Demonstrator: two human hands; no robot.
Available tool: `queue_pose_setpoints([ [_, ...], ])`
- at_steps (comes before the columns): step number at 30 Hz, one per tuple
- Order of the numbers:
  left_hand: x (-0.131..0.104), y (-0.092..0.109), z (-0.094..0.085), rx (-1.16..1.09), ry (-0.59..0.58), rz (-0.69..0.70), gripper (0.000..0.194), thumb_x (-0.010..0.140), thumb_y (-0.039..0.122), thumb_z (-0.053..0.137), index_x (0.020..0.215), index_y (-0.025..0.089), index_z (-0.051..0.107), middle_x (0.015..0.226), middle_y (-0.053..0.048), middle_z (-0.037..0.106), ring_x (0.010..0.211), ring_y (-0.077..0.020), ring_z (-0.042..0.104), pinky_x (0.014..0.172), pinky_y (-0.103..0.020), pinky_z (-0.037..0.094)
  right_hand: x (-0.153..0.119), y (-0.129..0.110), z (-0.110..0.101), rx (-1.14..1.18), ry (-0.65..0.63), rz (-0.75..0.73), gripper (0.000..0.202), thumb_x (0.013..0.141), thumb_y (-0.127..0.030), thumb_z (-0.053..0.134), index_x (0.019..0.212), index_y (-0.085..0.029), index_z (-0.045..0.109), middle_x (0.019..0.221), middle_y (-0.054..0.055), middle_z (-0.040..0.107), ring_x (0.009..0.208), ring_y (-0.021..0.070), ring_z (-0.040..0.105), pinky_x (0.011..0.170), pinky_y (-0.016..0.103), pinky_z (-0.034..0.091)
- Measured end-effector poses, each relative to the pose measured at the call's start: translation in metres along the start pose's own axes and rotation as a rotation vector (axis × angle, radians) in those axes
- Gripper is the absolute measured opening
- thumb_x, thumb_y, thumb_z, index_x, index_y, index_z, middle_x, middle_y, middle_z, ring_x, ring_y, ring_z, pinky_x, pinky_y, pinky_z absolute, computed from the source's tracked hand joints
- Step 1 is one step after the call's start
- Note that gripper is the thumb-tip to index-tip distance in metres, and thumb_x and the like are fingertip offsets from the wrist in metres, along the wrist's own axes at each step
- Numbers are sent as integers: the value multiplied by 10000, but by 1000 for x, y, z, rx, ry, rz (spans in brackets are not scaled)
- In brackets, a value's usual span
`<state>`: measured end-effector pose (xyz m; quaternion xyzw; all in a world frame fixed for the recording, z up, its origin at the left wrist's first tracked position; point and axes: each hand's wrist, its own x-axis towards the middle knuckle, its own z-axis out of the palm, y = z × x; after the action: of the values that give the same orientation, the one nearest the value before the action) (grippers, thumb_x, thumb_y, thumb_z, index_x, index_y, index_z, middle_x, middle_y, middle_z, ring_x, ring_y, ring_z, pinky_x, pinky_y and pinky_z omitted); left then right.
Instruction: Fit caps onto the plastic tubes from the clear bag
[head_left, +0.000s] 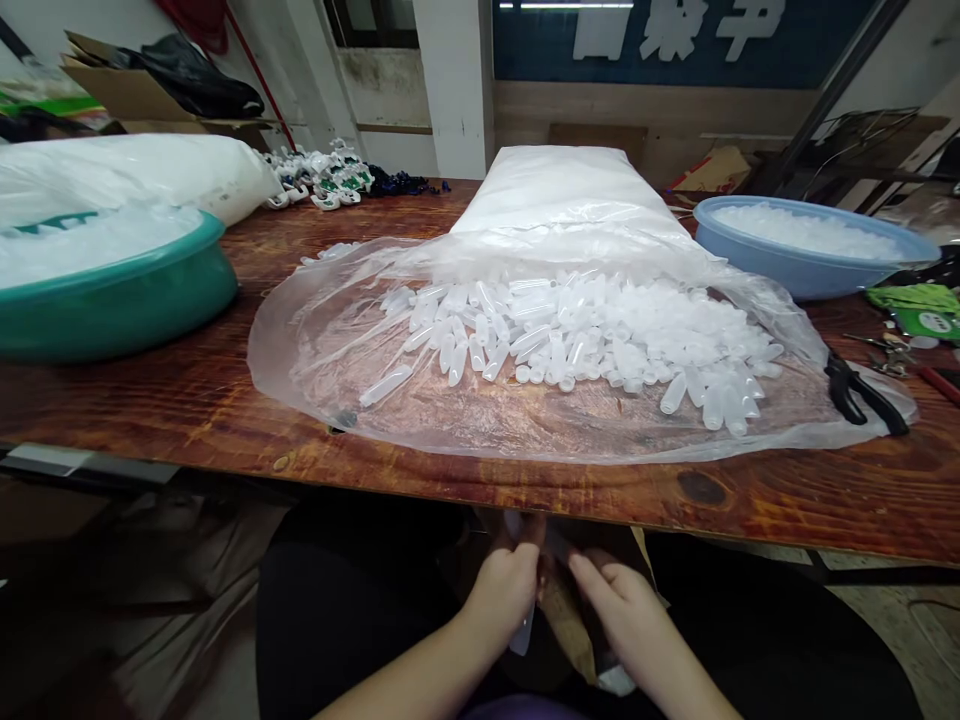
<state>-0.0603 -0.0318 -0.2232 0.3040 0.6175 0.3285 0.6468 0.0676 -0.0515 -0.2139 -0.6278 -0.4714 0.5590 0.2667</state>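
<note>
Below the table's front edge, between the knees, my left hand (501,582) is closed around translucent white plastic pieces; one piece (523,632) pokes out under its fingers. My right hand (624,608) is just beside it, thumb and fingers pinched on another pale translucent piece (557,544) that lies between the two hands. The table edge and the fingers partly cover these pieces. On the table in front, a heap of similar small hollow pieces (555,325) spills out of a large clear plastic bag (480,425).
A green basin (127,310) on the left and a blue basin (795,262) on the right hold more white pieces. Black-handled cutters (862,392) lie on the bag's right edge. A brown cardboard box (566,620) is under the hands. White and green parts (330,175) sit farther back.
</note>
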Motion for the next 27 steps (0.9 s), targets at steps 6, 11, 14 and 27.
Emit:
queue_pose_setpoints([
  [6, -1, -5, -11, -69, -231, -35, 439, 739, 596, 425, 768, 173, 535, 388, 78, 332, 354, -90, 284, 395, -215, 231, -24, -27, -47, -717, -17, -175, 342, 879, -447, 370, 734, -208, 566, 596, 34, 597, 552, 190, 580, 509, 262, 394],
  [11, -13, -7, -14, 42, -488, -34, 488, 756, 557, 334, 720, 138, 582, 410, 56, 374, 340, -84, 292, 391, -221, 228, -6, -92, -78, -761, 407, -839, 146, 869, -277, 465, 927, -217, 585, 858, 57, 629, 802, 202, 604, 713, 292, 465],
  [14, -21, -6, -11, 117, -531, -43, 425, 736, 496, 366, 659, 138, 582, 396, 46, 371, 338, -93, 303, 392, -230, 214, 38, -119, -93, -1158, 545, -622, 194, 808, -149, 481, 939, -168, 622, 944, 99, 620, 876, 253, 593, 740, 350, 463],
  [27, -34, -5, -22, 176, -646, 134, 549, 717, 723, 448, 728, 176, 402, 592, 58, 369, 499, -69, 295, 475, -207, 244, 70, -111, -95, -1162, 382, -580, 179, 780, -140, 537, 913, -149, 656, 895, 103, 599, 811, 231, 615, 759, 343, 481],
])
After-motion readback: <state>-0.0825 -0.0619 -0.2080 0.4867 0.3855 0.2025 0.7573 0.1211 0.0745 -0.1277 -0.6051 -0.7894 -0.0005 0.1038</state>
